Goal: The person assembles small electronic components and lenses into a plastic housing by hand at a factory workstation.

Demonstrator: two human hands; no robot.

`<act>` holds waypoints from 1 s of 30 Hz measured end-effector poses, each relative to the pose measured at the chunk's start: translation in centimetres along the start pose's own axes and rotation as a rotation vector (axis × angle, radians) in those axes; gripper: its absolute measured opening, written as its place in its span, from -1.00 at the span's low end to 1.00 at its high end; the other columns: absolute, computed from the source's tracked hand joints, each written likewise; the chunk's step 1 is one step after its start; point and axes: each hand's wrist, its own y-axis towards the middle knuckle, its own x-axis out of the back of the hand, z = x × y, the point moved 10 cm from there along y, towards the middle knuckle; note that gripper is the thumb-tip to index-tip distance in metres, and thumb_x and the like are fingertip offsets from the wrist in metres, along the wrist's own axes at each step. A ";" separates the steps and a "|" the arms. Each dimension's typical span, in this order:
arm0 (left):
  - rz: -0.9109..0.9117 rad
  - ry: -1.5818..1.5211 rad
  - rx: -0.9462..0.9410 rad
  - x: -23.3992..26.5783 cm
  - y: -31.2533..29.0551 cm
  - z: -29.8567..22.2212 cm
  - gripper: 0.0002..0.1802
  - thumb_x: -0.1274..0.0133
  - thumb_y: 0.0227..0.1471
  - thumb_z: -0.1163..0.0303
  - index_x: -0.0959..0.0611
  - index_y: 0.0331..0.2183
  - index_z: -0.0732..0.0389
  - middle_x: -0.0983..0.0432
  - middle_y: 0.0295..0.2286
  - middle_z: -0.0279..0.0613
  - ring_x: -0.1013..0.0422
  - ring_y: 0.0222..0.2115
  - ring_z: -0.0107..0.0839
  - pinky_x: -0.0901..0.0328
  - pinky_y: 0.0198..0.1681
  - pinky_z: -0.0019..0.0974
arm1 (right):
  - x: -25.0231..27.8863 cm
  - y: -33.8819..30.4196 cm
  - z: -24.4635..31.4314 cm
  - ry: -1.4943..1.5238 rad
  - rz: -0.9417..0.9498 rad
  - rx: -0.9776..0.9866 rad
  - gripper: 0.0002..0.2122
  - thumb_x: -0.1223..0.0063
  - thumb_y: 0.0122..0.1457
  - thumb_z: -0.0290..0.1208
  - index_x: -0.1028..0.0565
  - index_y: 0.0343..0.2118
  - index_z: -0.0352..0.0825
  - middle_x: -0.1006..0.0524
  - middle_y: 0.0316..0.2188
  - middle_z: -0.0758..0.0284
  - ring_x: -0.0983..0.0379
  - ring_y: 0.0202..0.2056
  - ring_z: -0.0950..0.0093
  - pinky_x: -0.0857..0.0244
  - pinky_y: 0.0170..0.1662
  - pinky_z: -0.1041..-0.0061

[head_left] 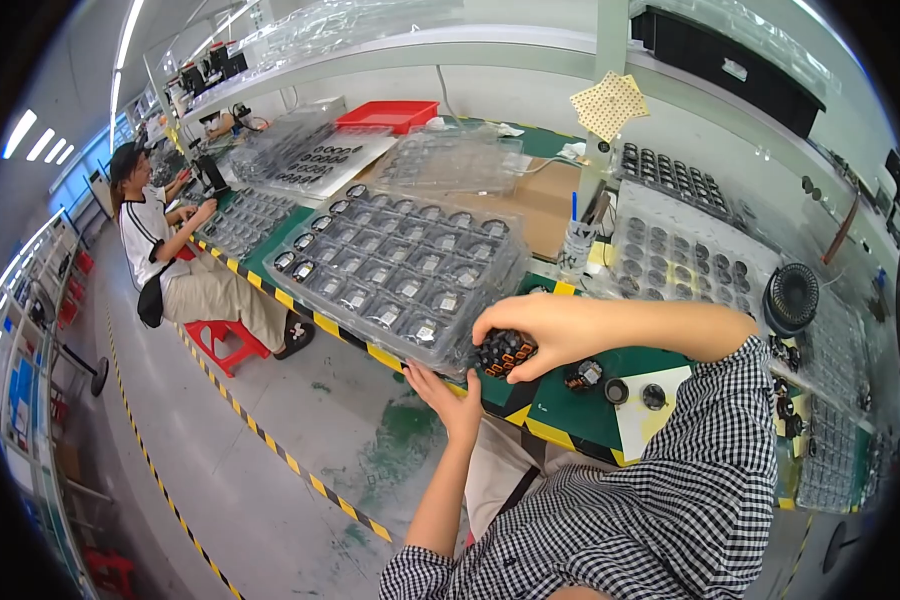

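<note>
My right hand (545, 335) curls its fingers around a black round part with orange segments (507, 350), close to the near right corner of a clear plastic tray (335, 310). That tray has rows of pockets, many holding small round parts with pale tops. My left hand (445, 398) rests against the tray's near edge, fingers stretched out and apart. On the green mat to the right of my right hand sits another black and orange round part (583, 375). Beside it are a dark round cap (617, 391) and a dark disc (654, 397) on a white and yellow sheet (642, 425).
Yellow-black tape (385, 357) marks the bench edge. Behind stand a red bin (388, 116), stacked clear trays (450, 160) and a pen cup (576, 245). A black fan (792, 298) stands right, near more part trays (675, 265). A co-worker (170, 235) sits left on a red stool (225, 345).
</note>
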 end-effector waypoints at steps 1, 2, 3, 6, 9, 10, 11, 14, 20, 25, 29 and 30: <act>0.001 0.005 0.007 0.0 0.0 0.0 0.09 -0.20 -0.09 0.24 0.10 0.27 0.38 0.24 0.28 0.18 0.34 0.31 0.14 0.31 0.30 0.08 | -1.8 -0.4 -2.0 -0.043 0.049 -0.052 -0.54 -0.23 -0.05 -0.35 -0.37 -0.06 -0.29 -0.46 -0.20 0.14 -0.46 -0.18 0.17 -0.35 -0.14 0.30; 0.001 0.009 0.012 -0.1 0.0 -0.1 0.09 -0.20 -0.08 0.24 0.10 0.27 0.38 0.24 0.28 0.17 0.34 0.31 0.13 0.31 0.30 0.07 | -3.6 -0.9 -4.0 -0.088 0.097 -0.104 -0.55 -0.23 -0.05 -0.36 -0.36 -0.06 -0.28 -0.45 -0.20 0.14 -0.46 -0.18 0.14 -0.35 -0.16 0.27; 0.003 0.009 0.018 -0.1 0.1 0.0 0.09 -0.20 -0.08 0.23 0.10 0.27 0.38 0.24 0.29 0.15 0.33 0.31 0.12 0.30 0.30 0.07 | -5.3 -1.1 -5.3 -0.109 0.136 -0.114 -0.53 -0.24 -0.06 -0.37 -0.35 -0.06 -0.27 -0.43 -0.22 0.12 -0.45 -0.19 0.10 -0.35 -0.19 0.23; -0.007 0.024 0.016 0.2 0.0 0.4 0.08 -0.19 -0.07 0.23 0.09 0.27 0.39 0.24 0.28 0.17 0.33 0.31 0.13 0.29 0.30 0.08 | -9.9 -1.3 -9.6 -0.164 0.238 -0.146 -0.51 -0.23 -0.05 -0.39 -0.32 -0.02 -0.25 -0.40 -0.18 0.14 -0.43 -0.16 0.13 -0.34 -0.16 0.25; -0.011 0.014 0.000 0.2 0.0 0.1 0.08 -0.19 -0.07 0.22 0.09 0.27 0.39 0.24 0.28 0.18 0.34 0.31 0.14 0.28 0.30 0.08 | -11.2 -0.7 -10.3 -0.209 0.155 -0.057 -0.49 -0.27 -0.12 -0.39 -0.33 -0.06 -0.28 -0.42 -0.24 0.09 -0.45 -0.20 0.07 -0.37 -0.20 0.22; -0.013 0.017 0.000 0.2 0.0 0.1 0.08 -0.19 -0.07 0.22 0.09 0.27 0.39 0.24 0.28 0.18 0.34 0.31 0.14 0.28 0.30 0.08 | -11.6 -0.5 -10.7 -0.208 0.155 -0.054 -0.49 -0.27 -0.12 -0.39 -0.33 -0.06 -0.28 -0.42 -0.24 0.09 -0.45 -0.20 0.07 -0.37 -0.20 0.22; -0.011 0.014 0.001 0.1 0.0 0.1 0.08 -0.19 -0.07 0.22 0.09 0.27 0.39 0.24 0.28 0.19 0.34 0.31 0.14 0.28 0.30 0.08 | -12.1 -0.3 -11.4 -0.208 0.172 -0.068 -0.49 -0.27 -0.12 -0.39 -0.33 -0.06 -0.28 -0.41 -0.25 0.08 -0.45 -0.21 0.08 -0.37 -0.20 0.22; -0.009 0.012 0.010 0.1 -0.1 0.3 0.08 -0.19 -0.07 0.22 0.09 0.27 0.39 0.24 0.28 0.20 0.33 0.30 0.16 0.28 0.30 0.09 | -12.9 0.1 -12.2 -0.203 0.223 -0.096 -0.49 -0.27 -0.13 -0.39 -0.34 -0.06 -0.28 -0.41 -0.25 0.08 -0.45 -0.22 0.08 -0.38 -0.21 0.23; -0.023 0.010 0.003 0.1 -0.2 0.5 0.09 -0.20 -0.08 0.22 0.09 0.27 0.39 0.24 0.28 0.21 0.32 0.30 0.18 0.27 0.29 0.11 | -12.9 0.1 -11.8 -0.238 0.227 -0.059 -0.46 -0.28 -0.15 -0.40 -0.35 -0.04 -0.28 -0.40 -0.25 0.08 -0.46 -0.23 0.08 -0.39 -0.23 0.23; -0.024 0.007 0.008 0.2 -0.1 0.6 0.11 -0.21 -0.09 0.21 0.09 0.27 0.39 0.24 0.28 0.20 0.31 0.30 0.18 0.26 0.29 0.11 | -13.2 0.4 -12.0 -0.280 0.277 -0.147 -0.47 -0.27 -0.16 -0.42 -0.35 -0.05 -0.29 -0.41 -0.25 0.08 -0.47 -0.24 0.09 -0.40 -0.23 0.23; -0.012 -0.006 0.024 0.0 0.1 0.5 0.10 -0.21 -0.09 0.20 0.08 0.27 0.39 0.24 0.28 0.20 0.31 0.30 0.18 0.26 0.29 0.10 | -13.4 0.2 -12.7 -0.360 0.251 -0.174 -0.45 -0.29 -0.18 -0.42 -0.33 -0.06 -0.32 -0.41 -0.24 0.07 -0.46 -0.20 0.09 -0.40 -0.21 0.23; -0.008 -0.004 0.029 -0.1 0.1 0.6 0.10 -0.21 -0.09 0.21 0.08 0.27 0.40 0.24 0.28 0.21 0.31 0.29 0.18 0.27 0.29 0.10 | -13.1 0.3 -12.7 -0.371 0.231 -0.181 -0.43 -0.31 -0.19 -0.41 -0.32 -0.05 -0.33 -0.41 -0.23 0.07 -0.46 -0.18 0.09 -0.40 -0.19 0.23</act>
